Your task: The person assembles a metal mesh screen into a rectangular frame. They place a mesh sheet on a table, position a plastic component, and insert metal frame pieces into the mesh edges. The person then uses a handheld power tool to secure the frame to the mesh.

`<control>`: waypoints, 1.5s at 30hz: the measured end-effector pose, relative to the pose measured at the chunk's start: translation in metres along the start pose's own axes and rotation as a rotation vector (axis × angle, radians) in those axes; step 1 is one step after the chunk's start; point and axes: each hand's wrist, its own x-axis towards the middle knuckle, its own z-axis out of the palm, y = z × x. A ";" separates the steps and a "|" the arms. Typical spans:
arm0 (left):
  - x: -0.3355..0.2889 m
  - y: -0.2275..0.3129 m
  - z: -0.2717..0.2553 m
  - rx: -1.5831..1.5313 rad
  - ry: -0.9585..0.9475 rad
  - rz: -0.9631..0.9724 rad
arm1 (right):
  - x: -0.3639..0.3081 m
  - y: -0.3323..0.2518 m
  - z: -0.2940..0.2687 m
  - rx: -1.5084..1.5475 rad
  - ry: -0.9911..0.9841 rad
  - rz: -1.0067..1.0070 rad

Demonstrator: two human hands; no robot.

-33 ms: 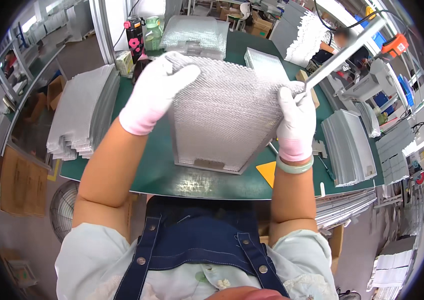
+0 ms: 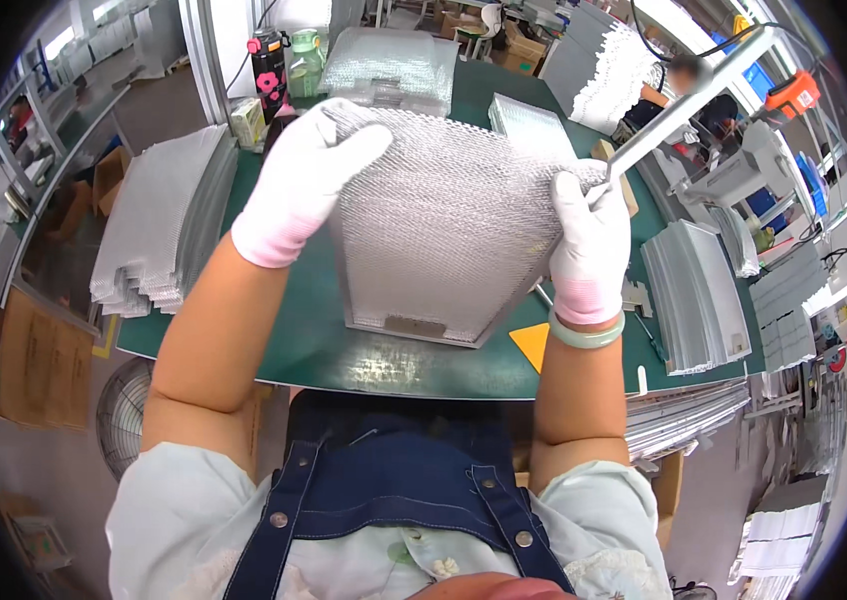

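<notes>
A silver metal mesh filter panel [image 2: 444, 230] stands tilted up in front of me, its lower edge at the green worktable [image 2: 394, 372]. My left hand [image 2: 319, 170], in a white glove with a pink cuff, is closed on its upper left corner, thumb across the near face. At the upper right corner, my right hand [image 2: 592, 230], gloved the same way, grips the edge with the thumb in front. The fingers behind the panel are hidden. A small oblong plate [image 2: 416, 327] sits at the panel's bottom edge.
Stacked mesh panels stand at the left [image 2: 159, 215] and right [image 2: 696, 295]. Behind are a bubble-wrapped stack [image 2: 389, 70], a black flask [image 2: 269, 75] and a green bottle [image 2: 306, 65]. A metal bar [image 2: 689, 105] slants above my right hand; a yellow sheet [image 2: 532, 345] lies near it.
</notes>
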 end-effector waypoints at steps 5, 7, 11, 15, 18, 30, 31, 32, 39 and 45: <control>-0.003 0.001 0.021 0.217 -0.027 0.028 | -0.008 0.019 -0.028 0.212 -0.012 0.042; -0.001 -0.003 0.018 0.153 0.012 0.021 | -0.012 0.024 -0.021 0.073 0.100 -0.019; -0.005 -0.003 0.015 0.135 0.038 0.032 | -0.009 0.026 -0.003 0.073 0.162 -0.199; -0.007 -0.002 0.014 0.191 0.059 0.053 | 0.005 0.003 -0.014 0.060 -0.002 -0.346; -0.009 -0.005 0.012 0.179 0.058 0.055 | 0.017 -0.015 -0.039 -0.148 -0.233 -0.211; -0.028 0.007 0.014 0.094 0.002 0.064 | 0.030 -0.071 -0.019 -0.521 -0.554 -0.157; -0.038 0.015 0.023 0.074 0.009 0.064 | 0.025 -0.075 -0.024 -0.442 -0.568 -0.199; -0.047 0.023 0.031 0.055 0.017 0.063 | 0.021 -0.078 -0.030 -0.362 -0.582 -0.239; -0.077 -0.022 0.066 0.047 -0.024 -0.098 | -0.003 -0.058 -0.085 -0.255 -0.672 0.171; -0.085 -0.113 0.066 0.111 -0.102 -0.246 | -0.028 0.033 -0.118 -0.298 -0.638 0.403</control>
